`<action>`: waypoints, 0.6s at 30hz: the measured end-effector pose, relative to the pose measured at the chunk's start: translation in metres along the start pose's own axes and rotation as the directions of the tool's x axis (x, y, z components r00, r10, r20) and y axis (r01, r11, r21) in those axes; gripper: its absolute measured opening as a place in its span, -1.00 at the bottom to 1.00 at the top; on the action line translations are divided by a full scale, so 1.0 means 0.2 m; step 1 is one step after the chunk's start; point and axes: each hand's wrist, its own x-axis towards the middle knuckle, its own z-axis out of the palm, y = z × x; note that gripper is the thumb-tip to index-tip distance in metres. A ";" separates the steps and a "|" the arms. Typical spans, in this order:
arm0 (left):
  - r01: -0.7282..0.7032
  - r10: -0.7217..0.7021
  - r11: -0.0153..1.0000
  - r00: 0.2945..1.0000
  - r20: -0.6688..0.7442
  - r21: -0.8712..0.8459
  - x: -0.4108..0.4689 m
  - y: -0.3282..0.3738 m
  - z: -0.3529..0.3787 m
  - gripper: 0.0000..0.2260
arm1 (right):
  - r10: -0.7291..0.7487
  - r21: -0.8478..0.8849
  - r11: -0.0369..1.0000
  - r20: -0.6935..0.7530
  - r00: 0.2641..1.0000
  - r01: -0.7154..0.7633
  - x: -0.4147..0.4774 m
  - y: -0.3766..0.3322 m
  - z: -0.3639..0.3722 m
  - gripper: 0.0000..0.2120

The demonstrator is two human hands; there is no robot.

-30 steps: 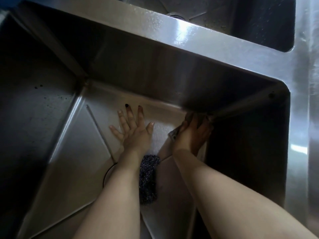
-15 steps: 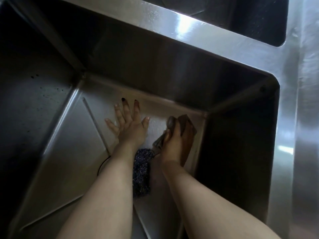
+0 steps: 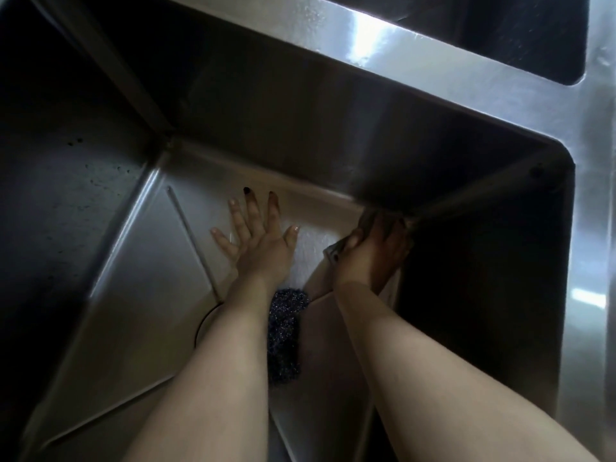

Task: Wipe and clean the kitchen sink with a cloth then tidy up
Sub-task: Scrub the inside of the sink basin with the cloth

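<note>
I look down into a deep stainless steel sink (image 3: 140,248). My left hand (image 3: 260,238) lies flat on the sink floor with its fingers spread. My right hand (image 3: 370,255) grips a grey-brown cloth (image 3: 335,251) and pushes it into the far right corner of the basin floor, where most of the cloth is hidden under the hand. A dark sparkly scouring pad (image 3: 283,335) lies on the floor between my forearms.
The drain ring (image 3: 203,323) shows partly beside my left forearm. A shiny divider rim (image 3: 383,51) separates this basin from a second basin (image 3: 500,28) at the top right. Dark specks dot the left wall (image 3: 76,145).
My right hand has pushed the cloth forward and right into the far corner after drawing it back half a second ago. My left hand has stayed planted on the floor.
</note>
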 end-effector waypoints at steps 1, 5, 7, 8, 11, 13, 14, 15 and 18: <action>0.000 0.000 1.000 1.000 -0.002 0.003 0.00 0.00 0.00 -0.44 | -0.014 0.017 1.000 0.006 1.000 0.014 -0.01 0.00 0.00 -0.52; -0.001 0.001 1.000 1.000 -0.009 0.001 0.00 0.00 0.00 -0.44 | -0.175 0.064 0.983 0.056 0.983 0.171 -0.06 0.01 -0.01 -0.52; -0.002 0.002 1.000 1.000 -0.007 -0.008 0.00 0.00 0.00 -0.44 | -0.199 0.046 0.980 0.099 0.975 0.195 -0.13 0.02 -0.01 -0.52; -0.001 0.001 1.000 1.000 -0.003 -0.011 0.00 0.00 -0.01 -0.44 | -0.195 0.036 0.981 0.116 0.974 0.192 -0.16 0.03 -0.01 -0.51; -0.004 0.004 1.000 1.000 0.001 -0.014 -0.01 0.00 -0.01 -0.44 | -0.150 -0.042 0.987 0.108 0.983 0.155 -0.18 0.08 -0.02 -0.49; -0.004 0.004 1.000 1.000 -0.001 -0.009 -0.01 0.00 -0.01 -0.44 | -0.077 -0.092 0.993 0.034 0.996 0.080 -0.12 0.07 -0.03 -0.50; -0.004 0.004 1.000 1.000 -0.004 -0.005 -0.01 0.00 -0.01 -0.44 | -0.037 -0.084 0.996 -0.004 0.999 0.037 -0.09 0.05 -0.04 -0.51; -0.003 0.003 1.000 1.000 -0.006 0.000 -0.01 0.00 -0.01 -0.44 | -0.001 -0.060 0.998 -0.044 0.999 -0.002 -0.08 0.02 -0.03 -0.53; 0.000 0.000 1.000 1.000 -0.006 0.001 0.00 0.00 0.00 -0.44 | 0.059 0.031 0.998 -0.105 0.993 -0.056 -0.07 -0.06 -0.01 -0.56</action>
